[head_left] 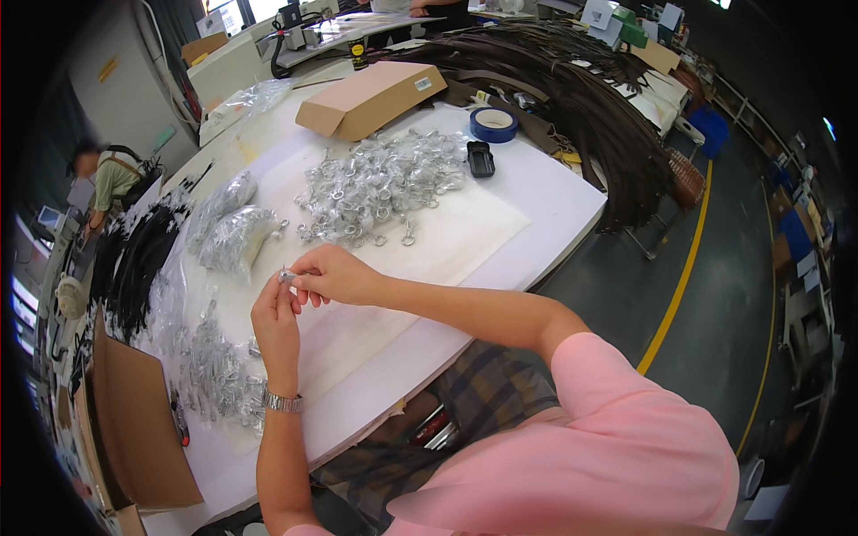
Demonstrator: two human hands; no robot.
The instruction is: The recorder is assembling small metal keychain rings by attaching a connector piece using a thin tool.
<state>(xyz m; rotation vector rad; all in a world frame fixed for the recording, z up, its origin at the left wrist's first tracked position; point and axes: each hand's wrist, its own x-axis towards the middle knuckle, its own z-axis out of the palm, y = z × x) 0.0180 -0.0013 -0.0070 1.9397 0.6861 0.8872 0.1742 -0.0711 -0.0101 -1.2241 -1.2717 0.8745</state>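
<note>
- So, what's in hand: one small metal piece [286, 276], silvery, held up at the fingertips over the white sheet [447, 259]. It's just this side of the big heap, not resting on anything I can see.
- Left hand [275, 322]: thumb and fingertips brought close together, pinching the piece from below. Palm's turned away, so no idea how the other fingers sit.
- Right hand [329, 275]: fingertips also pinched right up to the same piece, basically no gap, remaining fingers curled under. Too small to tell exactly which part each one grips.
- How far along? I'd call it mid-job, one piece being worked on. Whether that piece is finished, can't say, the detail's hidden by the fingers.
- Tons lying around: a central heap [384, 183] of shiny ring-ended hardware mixed with clear plastic, spread past the hands. A loose ring piece [408, 234] sits at its near edge.
- There's also a side heap [214, 371] of similar stuff, beside the left forearm, and stuffed plastic bags [237, 234] above it.
- My guess is that one heap is done and the other is waiting, but honestly I can't tell which is which. Either way, loads of pieces are out of the hands right now.
- Nearby: a cardboard box [371, 98] behind the central heap, plus a blue tape roll [493, 136] and a small black case [481, 161] at its right.
</note>
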